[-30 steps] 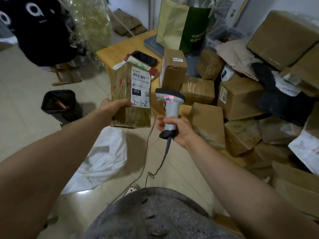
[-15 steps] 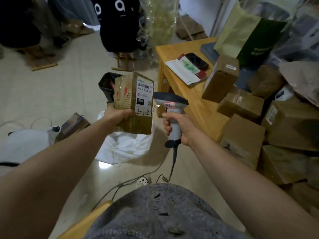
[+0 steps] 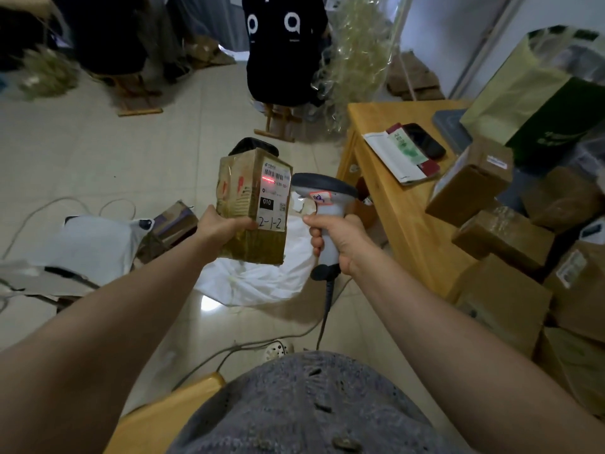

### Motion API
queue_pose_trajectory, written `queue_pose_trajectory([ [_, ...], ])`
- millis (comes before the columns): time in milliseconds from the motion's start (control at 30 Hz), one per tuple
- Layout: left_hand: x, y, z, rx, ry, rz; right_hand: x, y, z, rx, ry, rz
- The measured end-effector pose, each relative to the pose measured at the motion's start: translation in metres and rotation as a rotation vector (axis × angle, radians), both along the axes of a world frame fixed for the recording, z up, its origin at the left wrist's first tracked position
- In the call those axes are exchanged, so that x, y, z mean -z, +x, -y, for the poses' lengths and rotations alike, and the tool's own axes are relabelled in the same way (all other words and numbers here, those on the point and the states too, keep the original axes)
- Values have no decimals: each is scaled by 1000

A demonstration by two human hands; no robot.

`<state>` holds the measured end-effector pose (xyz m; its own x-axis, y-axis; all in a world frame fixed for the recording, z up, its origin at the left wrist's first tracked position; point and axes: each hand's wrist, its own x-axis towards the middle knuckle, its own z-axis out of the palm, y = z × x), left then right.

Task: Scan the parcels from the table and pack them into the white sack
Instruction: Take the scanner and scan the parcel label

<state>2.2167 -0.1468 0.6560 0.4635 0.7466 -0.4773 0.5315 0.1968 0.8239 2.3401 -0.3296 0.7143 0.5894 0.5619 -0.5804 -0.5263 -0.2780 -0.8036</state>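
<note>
Cardboard parcel (image 3: 252, 204), boxy and brown, bound in glossy, crinkled tape, held upright in the air just left of the table (image 3: 393, 204). Grasped low on its near edge by the left hand (image 3: 222, 227), thumb pressed on the front face, fingers hidden behind the box. Smooth white label (image 3: 273, 198) on the face turned toward the table: barcode at the top, black block reading 010, handwritten 2-1-2 at the bottom. Thin red scan line (image 3: 269, 180) glowing across the barcode.

Between parcel and table, grey plastic scanner (image 3: 322, 194), pistol-shaped with a dark hooded head, aimed at the label, close but apart from it. Clenched round its smooth handle by the right hand (image 3: 340, 237), fingers wrapped tight, index finger forward on the front of the grip. Dark cable (image 3: 327, 306) dropping from the butt of the handle toward the floor.

Left of the table, on pale shiny floor tiles (image 3: 98, 152), soft rumpled white sack (image 3: 258, 280), lying slack directly beneath the held parcel.

On the table, of light varnished wood with a rounded edge: flat paper booklet (image 3: 396, 155), glossy black phone (image 3: 424, 140), tall green paper bag (image 3: 530, 93) at the far end. On the table's right side and past it, heap of brown taped boxes (image 3: 504, 237), blocky, tilted against one another.
</note>
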Motion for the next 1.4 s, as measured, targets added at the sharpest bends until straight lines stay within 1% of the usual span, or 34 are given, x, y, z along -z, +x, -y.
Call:
queue_pose_trajectory([
  [200, 4, -5, -7, -21, -7, 9, -4, -2, -12, -7, -7, 10],
  [733, 12, 3, -20, -15, -30, -43, -4, 7, -24, -16, -35, 33],
  [867, 14, 6, -23, -25, -38, -56, -2, 13, -29, 2, -18, 7],
  [933, 14, 7, -26, -73, -111, -58, 1, 15, -30, 22, 7, -19],
  [1000, 14, 7, -28, -154, -263, -80, 5, 19, -30, 36, 8, -45],
  [1100, 14, 4, -29, -162, -480, -235, 17, 25, -29, 44, -46, -93],
  [1133, 17, 2, -28, -163, -530, -248, 22, 27, -29, 45, -73, -115],
  [1267, 40, -5, -20, -207, -615, -279, 45, 31, -33, 41, -183, -223],
  [1400, 73, 0, -17, -277, -717, -317, 73, 34, -44, 19, -255, -271],
])
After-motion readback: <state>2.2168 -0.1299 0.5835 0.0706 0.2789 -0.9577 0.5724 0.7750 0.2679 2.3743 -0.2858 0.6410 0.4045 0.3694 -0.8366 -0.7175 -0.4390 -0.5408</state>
